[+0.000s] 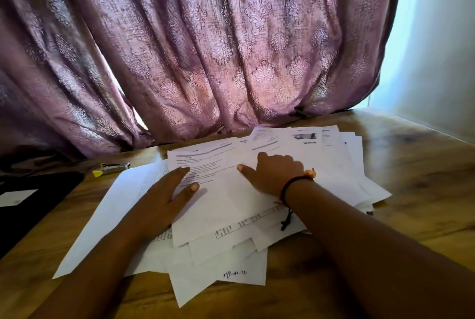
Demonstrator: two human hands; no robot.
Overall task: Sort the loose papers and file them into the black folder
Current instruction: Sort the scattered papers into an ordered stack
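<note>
Many loose papers (231, 203) lie heaped mid-counter (411, 164), overlapping and past exact counting. One black folder (33, 197) sits at nine o'clock. Left hand (164, 197) presses flat, fingers straight, holding nothing. Right hand (272, 174) rests on the heap, fingers bent; grip undeterminable. Sheets judged light, limp, slippery; lift by an edge.

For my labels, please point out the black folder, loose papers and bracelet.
black folder (54, 187): head view, bare cover.
loose papers (231, 197): head view, top sheet.
bracelet (295, 182): head view, dark cord.
</note>
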